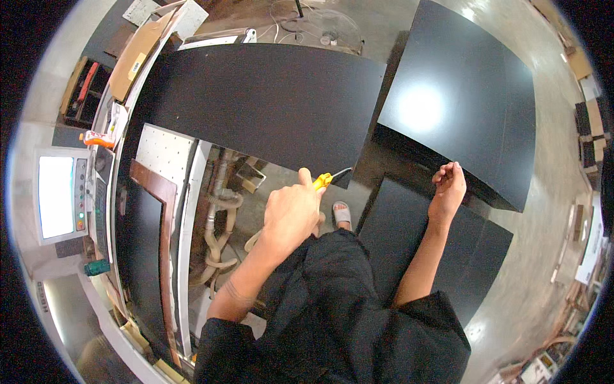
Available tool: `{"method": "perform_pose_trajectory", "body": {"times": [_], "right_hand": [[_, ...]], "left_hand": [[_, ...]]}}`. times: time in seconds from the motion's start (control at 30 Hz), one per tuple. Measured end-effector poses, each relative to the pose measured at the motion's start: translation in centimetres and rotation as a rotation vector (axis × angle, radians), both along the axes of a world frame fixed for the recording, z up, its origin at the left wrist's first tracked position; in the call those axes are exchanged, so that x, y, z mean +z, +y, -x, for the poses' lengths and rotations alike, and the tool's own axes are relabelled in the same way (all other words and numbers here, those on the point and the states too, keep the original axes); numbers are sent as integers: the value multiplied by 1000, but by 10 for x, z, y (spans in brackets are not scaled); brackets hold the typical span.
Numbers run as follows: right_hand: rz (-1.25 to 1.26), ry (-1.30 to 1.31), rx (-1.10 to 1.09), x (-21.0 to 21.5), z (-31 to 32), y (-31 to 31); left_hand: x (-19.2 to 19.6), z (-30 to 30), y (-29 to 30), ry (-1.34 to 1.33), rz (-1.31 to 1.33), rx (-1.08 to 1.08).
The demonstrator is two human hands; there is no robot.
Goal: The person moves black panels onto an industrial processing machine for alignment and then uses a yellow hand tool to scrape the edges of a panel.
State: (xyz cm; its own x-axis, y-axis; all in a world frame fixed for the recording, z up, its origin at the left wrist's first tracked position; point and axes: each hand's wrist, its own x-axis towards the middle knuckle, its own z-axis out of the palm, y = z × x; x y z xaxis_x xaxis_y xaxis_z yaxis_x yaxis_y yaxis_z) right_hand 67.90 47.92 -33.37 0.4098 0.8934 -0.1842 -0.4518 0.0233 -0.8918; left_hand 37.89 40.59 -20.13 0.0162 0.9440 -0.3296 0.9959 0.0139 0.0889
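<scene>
My left hand (289,214) is closed around a yellow-handled hand tool (323,182) with a thin, slightly curved metal tip. That tip lies at the near right corner of a large black panel (275,102); whether it touches the edge is hard to tell. My right hand (449,187) is raised beside the near edge of a stack of black panels (467,96) on the right. Its fingers are curled and pressed together, and I see nothing in them. Below that forearm lies a lower black panel (400,211).
A machine with a white perforated bed (163,147) and brown-edged frame (150,176) runs along the left, with hoses (220,237) beneath. Farther left are a lit monitor (56,195) and an orange-and-white tool (99,138). My sandalled foot (342,214) stands between the panels.
</scene>
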Motion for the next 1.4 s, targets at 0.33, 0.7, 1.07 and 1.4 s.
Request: {"method": "perform_pose_trajectory", "body": {"times": [0.33,0.7,1.07,1.4], "right_hand": [[100,-2,-78,-2,-23,-11],[115,4,-96,32,44,-13],[179,-12,-258,20,67,-39],[379,-238,346,-43,101,35]], "left_hand": [[3,16,55,119,-124,-250],[-9,25,241,-38,-300,-248],[-34,-13,316,30,-169,-424],[-44,-23,313,14,-267,-382]]}}
